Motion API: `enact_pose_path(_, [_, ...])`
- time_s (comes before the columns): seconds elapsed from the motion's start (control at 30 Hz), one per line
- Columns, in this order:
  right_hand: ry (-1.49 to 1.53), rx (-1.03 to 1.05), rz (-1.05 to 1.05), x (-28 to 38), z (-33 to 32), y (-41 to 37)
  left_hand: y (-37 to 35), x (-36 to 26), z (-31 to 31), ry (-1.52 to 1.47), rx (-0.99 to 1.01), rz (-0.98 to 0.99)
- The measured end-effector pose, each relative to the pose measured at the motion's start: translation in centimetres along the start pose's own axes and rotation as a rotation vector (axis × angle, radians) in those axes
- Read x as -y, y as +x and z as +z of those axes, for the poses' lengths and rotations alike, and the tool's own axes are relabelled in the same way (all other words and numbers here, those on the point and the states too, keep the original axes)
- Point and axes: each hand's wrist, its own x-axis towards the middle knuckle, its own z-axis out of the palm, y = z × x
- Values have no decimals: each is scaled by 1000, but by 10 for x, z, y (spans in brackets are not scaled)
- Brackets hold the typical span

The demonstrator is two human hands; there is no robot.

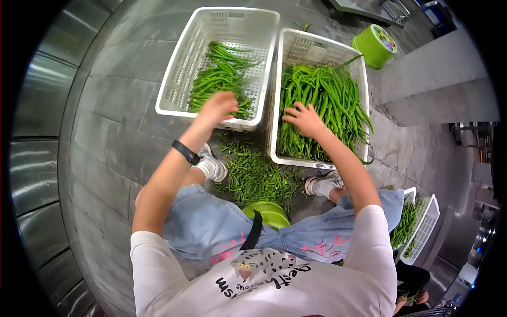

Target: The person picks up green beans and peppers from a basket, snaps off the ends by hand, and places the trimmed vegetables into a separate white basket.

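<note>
Long green chili peppers (330, 98) fill the right white plastic crate (320, 40). My right hand (306, 120) rests on or just over them with its fingers spread, holding nothing that I can see. A smaller heap of long green peppers (217, 74) lies in the left white crate (182, 66). Over that crate's near edge is my left hand (218, 108), slightly blurred, its fingers apart and nothing visible in them. Short green stem pieces (256, 174) are scattered on the floor between my feet, below both crates.
I sit above a green stool or tub (268, 213). Another green stool-like tub (374, 46) stands behind the right crate. At lower right is a white crate (425, 227) with green peppers, near another person's hands (409, 302). A low concrete ledge (438, 79) runs along the right.
</note>
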Motion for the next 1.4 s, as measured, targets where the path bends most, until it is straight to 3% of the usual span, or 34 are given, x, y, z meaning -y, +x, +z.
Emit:
enact_pose_path(0.07, [-139, 165, -26, 10, -8, 9, -27, -2, 18, 62, 117, 31])
enact_pose_path(0.17, [-297, 192, -60, 9, -3, 24, -55, -1, 31, 2, 234, 40])
enact_pose_path(0.3, [-393, 50, -157, -1, -7, 13, -61, 7, 26, 1, 237, 61])
enact_pose_path(0.37, [-324, -12, -108, -15, -17, 0, -61, 5, 20, -39, 208, 49])
enact_pose_path(0.53, [-117, -497, 11, -43, -73, -36, -56, 6, 18, -131, 168, 40])
enact_pose_path(0.7, [545, -939, 335, -27, -131, -51, -51, 10, 30, -6, 126, 125])
enact_pose_path(0.73, [299, -1032, 295, -25, -149, -55, -50, 13, 34, 8, 101, 219])
enact_pose_path(0.87, [515, -1353, 302, -17, -173, -65, -63, 4, 53, 402, -89, 714])
enact_pose_path(0.97, [989, -1421, 374, 36, -203, -78, -94, -22, 71, 671, -120, 1040])
enact_pose_path(1.03, [1063, -1280, 360, 65, -203, -89, -106, -31, 84, 751, -112, 1252])
enact_pose_path(1.1, [1297, -993, 468, 104, -202, -92, -120, -35, 95, 796, -40, 1293])
enact_pose_path(1.17, [1583, -786, 428, 132, -185, -90, -126, -33, 104, 744, 15, 1178])
enact_pose_path(1.2, [1572, -755, 444, 141, -177, -85, -116, -12, 106, 696, 25, 1146])
enact_pose_path(1.23, [1559, -722, 457, 148, -170, -79, -119, -9, 104, 504, 241, 723])
enact_pose_path(1.3, [1734, -686, 410, 148, -158, -75, -111, 2, 97, 461, 234, 783])
enact_pose_path(1.37, [1801, -645, 372, 150, -157, -78, -100, 10, 88, 293, 291, 490])
enact_pose_path(1.4, [1822, -619, 352, 149, -154, -80, -96, 14, 84, 173, 314, 593])
